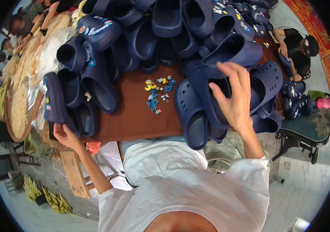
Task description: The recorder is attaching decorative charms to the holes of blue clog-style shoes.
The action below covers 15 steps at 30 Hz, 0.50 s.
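Brown surface (130,96), navy clogs (167,21) heaped along it. Far left: charm-studded clog (53,98); my left grip (67,137) meets its near end, closure unclear. My right grip (229,94), spread, clasping nothing, over a plain clog (204,85). Loose charms (154,103) mid-surface. Judged step: exchanging clogs; next calls for closing right.

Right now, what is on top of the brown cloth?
Navy clogs, and between them, loose yellow, blue and white shoe charms. Whatever lies beneath the clogs is covered and cannot be seen.

The person wears a loose white short-sleeved shirt (195,189)
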### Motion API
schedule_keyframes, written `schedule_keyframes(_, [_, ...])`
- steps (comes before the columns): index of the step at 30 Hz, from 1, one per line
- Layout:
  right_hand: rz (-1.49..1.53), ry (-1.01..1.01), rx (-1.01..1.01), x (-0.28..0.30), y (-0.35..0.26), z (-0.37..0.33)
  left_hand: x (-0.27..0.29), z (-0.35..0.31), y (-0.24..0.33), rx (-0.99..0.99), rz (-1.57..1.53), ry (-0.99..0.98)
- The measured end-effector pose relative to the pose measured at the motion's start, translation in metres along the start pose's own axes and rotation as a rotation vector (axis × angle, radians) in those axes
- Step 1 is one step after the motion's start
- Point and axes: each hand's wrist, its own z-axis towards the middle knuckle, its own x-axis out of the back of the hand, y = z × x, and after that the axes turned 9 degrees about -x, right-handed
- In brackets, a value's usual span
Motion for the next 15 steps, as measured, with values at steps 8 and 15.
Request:
schedule_keyframes(8, [-0.288, -0.119, 0.117, -0.039, 0.027, 0.023, -0.004, -0.029, 0.050, -0.063, -0.065, 0.097])
schedule_keyframes(15, [-0.146, -0.004, 0.138, -0.010, -0.003, 0.005, -0.032, -0.096, 0.117, 0.038, -0.281, -0.207])
